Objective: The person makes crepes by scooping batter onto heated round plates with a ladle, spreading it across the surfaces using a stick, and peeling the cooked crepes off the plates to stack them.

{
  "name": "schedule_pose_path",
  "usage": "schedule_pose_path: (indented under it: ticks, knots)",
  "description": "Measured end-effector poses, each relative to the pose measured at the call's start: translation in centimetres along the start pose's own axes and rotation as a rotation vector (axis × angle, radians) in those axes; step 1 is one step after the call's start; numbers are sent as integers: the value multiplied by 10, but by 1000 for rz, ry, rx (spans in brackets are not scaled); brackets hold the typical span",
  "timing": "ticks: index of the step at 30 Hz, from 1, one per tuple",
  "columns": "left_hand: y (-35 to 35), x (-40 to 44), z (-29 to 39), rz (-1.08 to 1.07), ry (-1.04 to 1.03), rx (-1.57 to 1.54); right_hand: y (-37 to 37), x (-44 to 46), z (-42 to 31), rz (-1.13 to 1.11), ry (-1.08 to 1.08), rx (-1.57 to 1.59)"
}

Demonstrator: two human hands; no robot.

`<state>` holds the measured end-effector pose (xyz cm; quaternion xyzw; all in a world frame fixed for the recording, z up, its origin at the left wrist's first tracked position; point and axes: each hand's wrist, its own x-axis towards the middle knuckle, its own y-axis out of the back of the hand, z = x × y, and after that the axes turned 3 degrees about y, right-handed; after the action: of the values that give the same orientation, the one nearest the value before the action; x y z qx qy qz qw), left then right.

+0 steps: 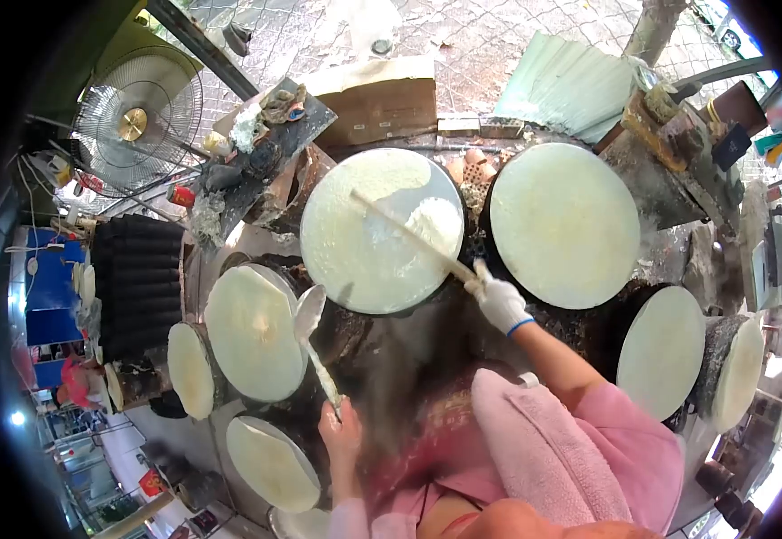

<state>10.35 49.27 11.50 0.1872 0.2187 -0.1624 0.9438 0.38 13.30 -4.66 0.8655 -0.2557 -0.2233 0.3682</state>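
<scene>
Cardboard box [377, 112] beyond griddle [440, 186]; wire fan [133, 124]

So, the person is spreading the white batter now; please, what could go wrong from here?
The thick batter mound lies near the round plate's right edge, so the wooden spreader might push some over. The ladle in the left hand looks coated and could drip between plates. If the plates are hot, that bare hand might get burned.
</scene>
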Motion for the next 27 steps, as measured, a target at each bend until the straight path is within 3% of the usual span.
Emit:
schedule_pose_path:
  ticks: [2, 9, 12, 13, 14, 15, 16, 17, 18, 19, 20, 21, 22, 24, 25, 27]
  knots:
    - [5, -2, -9, 19, -19, 90, 10, 36, -8, -2, -142, -43]
    - [16, -12, -41, 125, 9, 193, 35, 227, -48, 283, 114, -311]
    - [21, -12, -45, 108, 16, 197, 45, 211, -87, 320, 235, -263]
    - [19, -12, -41, 102, 13, 194, 43, 189, -94, 289, 372, 26]
    - [16, -13, -30, 88, -1, 172, 58, 149, -110, 204, 416, -46]
    - [11, -14, -19, 72, -18, 146, 38, 134, -90, 190, 706, 265]
    - [8, -15, -13, 55, -36, 121, 62, 85, -109, -72, 282, 91]
    - [10, -10, -17, 56, -79, 164, 44, 60, -83, 216, 497, 243]
    - [13, -6, -21, 39, -124, 172, 39, 34, -64, 118, 238, 423]
    - [15, -1, -25, 23, -173, 177, 17, 13, -42, 389, 240, 537]
    - [14, 4, -25, 9, -224, 181, 21, -12, -35, 286, -86, 527]
    - [10, 6, -16, -13, -126, 92, 0, -26, -19, 212, -194, 643]
    - [12, 16, -25, -21, -163, 126, -20, -35, -5, 131, -305, 756]
    - [0, 10, 11, -98, -21, -47, -18, -50, -19, -139, -401, 980]
    - [2, 16, 6, -106, -64, -15, -1, -53, -33, -151, -354, 927]
    - [6, 28, 0, -138, -140, 11, -7, -41, -20, 81, -205, 940]
